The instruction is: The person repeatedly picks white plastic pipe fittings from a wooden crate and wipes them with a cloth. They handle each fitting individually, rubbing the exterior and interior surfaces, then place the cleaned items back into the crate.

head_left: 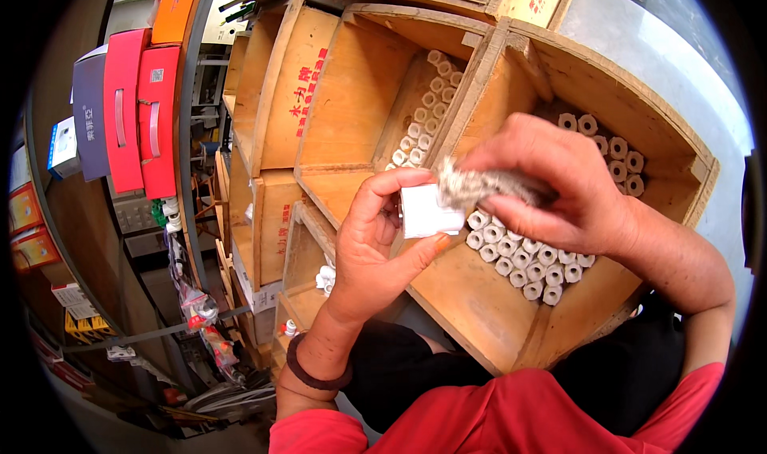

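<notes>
A short white fitting (429, 212) with a smooth, glossy side is pinched between the thumb and fingers of my left hand (369, 242). My right hand (571, 186), smeared by motion, grips a crumpled, mottled grey-white rag (491, 186) that touches the fitting's right end. Below my hands, a wooden crate (471, 298) holds several rows of white hollow hexagonal fittings (531, 266) standing on end. More of these stand in the crate's far right part. In the wooden crate (351, 78) beyond my left hand are further white hollow fittings (427, 106).
Stacked wooden crates (292, 94) with red print stand to the left. Past them is shelving with red boxes (156, 122), an orange box (176, 8) and plastic-wrapped goods (197, 306). A pale floor (639, 46) shows at the far right.
</notes>
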### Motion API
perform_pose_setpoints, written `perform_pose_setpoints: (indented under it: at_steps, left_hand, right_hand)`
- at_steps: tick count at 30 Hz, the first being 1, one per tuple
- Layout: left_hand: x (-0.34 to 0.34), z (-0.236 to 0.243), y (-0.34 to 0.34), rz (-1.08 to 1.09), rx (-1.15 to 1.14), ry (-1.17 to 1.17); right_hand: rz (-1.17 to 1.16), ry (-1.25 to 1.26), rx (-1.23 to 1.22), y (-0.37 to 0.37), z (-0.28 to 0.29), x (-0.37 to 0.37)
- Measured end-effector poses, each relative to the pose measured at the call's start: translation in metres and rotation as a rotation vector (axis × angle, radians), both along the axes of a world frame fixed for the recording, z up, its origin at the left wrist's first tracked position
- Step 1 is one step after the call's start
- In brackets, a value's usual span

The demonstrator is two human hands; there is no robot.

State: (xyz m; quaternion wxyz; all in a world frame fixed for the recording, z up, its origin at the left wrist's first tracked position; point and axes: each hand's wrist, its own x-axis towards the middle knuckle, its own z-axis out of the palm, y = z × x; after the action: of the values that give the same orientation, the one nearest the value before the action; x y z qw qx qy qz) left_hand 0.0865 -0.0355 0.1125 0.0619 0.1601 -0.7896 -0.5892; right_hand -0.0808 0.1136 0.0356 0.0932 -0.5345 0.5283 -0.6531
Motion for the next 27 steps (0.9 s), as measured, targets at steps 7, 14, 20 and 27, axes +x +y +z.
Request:
perform_pose_setpoints:
  at_steps: [7, 14, 20, 27]
  left_hand:
    - [0.000, 0.006, -0.006, 0.019, 0.094, 0.052]
    - [-0.001, 0.006, 0.004, 0.033, 0.200, 0.013]
    - [-0.001, 0.005, 0.002, 0.006, 0.078, 0.006]
    - [0.004, 0.001, -0.001, -0.057, -0.082, 0.018]
  right_hand:
    - [0.048, 0.059, 0.140, 0.006, 0.006, -0.003]
    - [-0.054, -0.013, 0.002, 0.001, -0.001, -0.001]
    - [0.006, 0.071, 0.125, 0.004, 0.003, -0.003]
    - [-0.024, 0.075, 0.052, 0.003, 0.001, 0.000]
